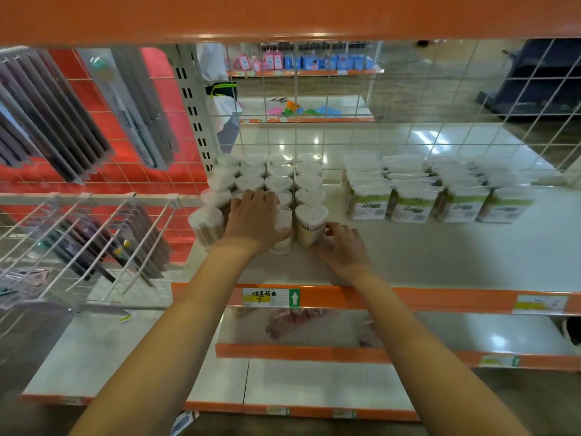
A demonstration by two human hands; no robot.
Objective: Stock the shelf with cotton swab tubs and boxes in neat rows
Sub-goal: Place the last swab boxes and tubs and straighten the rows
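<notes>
Left hand [254,215] lies palm-down, fingers extended, over clear heart-shaped cotton swab tubs [279,180] at left of cream shelf [440,247]. Right hand [341,243] cups front tub [311,225], fingers curled at its side. Advise: nudge front tub flush with column, steady neighbours. Green-labelled clear rectangular boxes [437,196] stand in rows to right. Plastic smooth, likely slippery.

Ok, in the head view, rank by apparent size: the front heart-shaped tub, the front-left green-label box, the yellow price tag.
1. Green-label box
2. Heart-shaped tub, close behind, so unsure
3. Price tag, nearer the camera yet smaller
</notes>
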